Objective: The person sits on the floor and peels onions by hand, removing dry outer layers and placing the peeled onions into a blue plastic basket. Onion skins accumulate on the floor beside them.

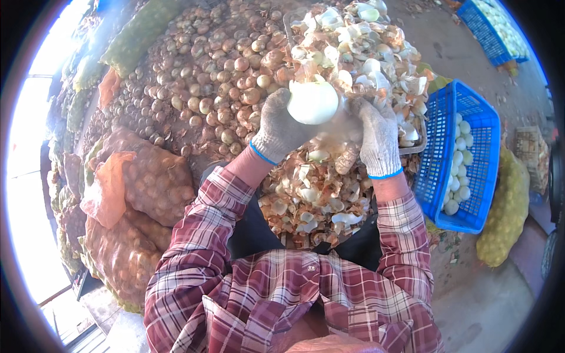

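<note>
My left hand (282, 125), in a pale knit glove with a blue cuff edge, grips a large peeled white onion (312, 102). The onion is held up in front of me, its ragged top end pointing away. Just right of it is my right hand (375, 132), gloved the same way, with its fingers bent in towards the onion. A blur between the hands hides whether my right fingers hold a tool or a peel. Below both hands, a heap of onion skins (309, 198) lies between my knees. More papery and white peelings (371, 57) are piled beyond them.
Unpeeled onions (220, 84) cover the ground ahead and left. Filled mesh sacks (150, 176) stand at my left. A blue plastic crate (479, 176) at right contains peeled onions (459, 163). Another blue crate (481, 33) is farther off, and a yellow mesh sack (505, 216) lies at right.
</note>
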Available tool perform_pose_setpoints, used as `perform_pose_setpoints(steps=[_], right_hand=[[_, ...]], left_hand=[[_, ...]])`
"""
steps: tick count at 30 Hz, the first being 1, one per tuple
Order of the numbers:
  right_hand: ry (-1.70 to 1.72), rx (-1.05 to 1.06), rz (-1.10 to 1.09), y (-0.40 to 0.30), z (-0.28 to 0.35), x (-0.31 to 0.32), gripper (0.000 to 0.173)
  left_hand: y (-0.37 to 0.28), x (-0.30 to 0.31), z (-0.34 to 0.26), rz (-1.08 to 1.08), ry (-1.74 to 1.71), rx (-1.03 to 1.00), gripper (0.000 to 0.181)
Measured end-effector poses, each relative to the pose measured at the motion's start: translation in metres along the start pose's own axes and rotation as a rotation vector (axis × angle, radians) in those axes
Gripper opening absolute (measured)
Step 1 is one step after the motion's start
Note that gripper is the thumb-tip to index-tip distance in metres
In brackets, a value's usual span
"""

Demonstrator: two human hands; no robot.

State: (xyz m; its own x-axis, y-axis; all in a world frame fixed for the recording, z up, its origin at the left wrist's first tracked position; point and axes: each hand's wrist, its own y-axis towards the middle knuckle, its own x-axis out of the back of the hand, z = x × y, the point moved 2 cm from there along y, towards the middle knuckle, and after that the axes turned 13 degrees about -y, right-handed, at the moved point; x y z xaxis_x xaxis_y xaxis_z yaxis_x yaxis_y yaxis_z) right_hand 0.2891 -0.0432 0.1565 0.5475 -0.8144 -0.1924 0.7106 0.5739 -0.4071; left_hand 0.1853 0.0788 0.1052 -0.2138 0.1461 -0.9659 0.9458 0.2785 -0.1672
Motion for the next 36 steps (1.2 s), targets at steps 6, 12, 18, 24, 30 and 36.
perform_pose_setpoints(steps=[6, 12, 18, 24, 30, 36], right_hand=[[-0.371, 0.436, 0.019, 0.024, -0.026, 0.009, 0.017], [-0.119, 0.035, 0.138, 0.008, -0.007, 0.007, 0.029], [-0.638, 0.693, -0.103, 0.006, -0.017, -0.001, 0.043], [-1.372, 1.026, -0.013, -0.014, -0.013, -0.002, 0.036], [-1.554, 0.807, 0.085, -0.006, -0.025, -0.002, 0.047], [-1.393, 0.648, 0.197, 0.002, -0.025, -0.008, 0.030]], left_hand=[[-0.004, 0.008, -0.011, 0.041, -0.086, -0.010, 0.084], [-0.005, -0.011, -0.017, 0.081, -0.113, -0.007, 0.079], [-0.005, 0.004, -0.019, -0.053, -0.012, -0.108, 0.085], [-0.004, 0.009, -0.023, -0.046, 0.084, -0.183, 0.087], [-0.003, 0.000, -0.021, 0.014, 0.171, -0.134, 0.086], [-0.004, 0.002, -0.020, 0.030, 0.302, -0.151, 0.082]])
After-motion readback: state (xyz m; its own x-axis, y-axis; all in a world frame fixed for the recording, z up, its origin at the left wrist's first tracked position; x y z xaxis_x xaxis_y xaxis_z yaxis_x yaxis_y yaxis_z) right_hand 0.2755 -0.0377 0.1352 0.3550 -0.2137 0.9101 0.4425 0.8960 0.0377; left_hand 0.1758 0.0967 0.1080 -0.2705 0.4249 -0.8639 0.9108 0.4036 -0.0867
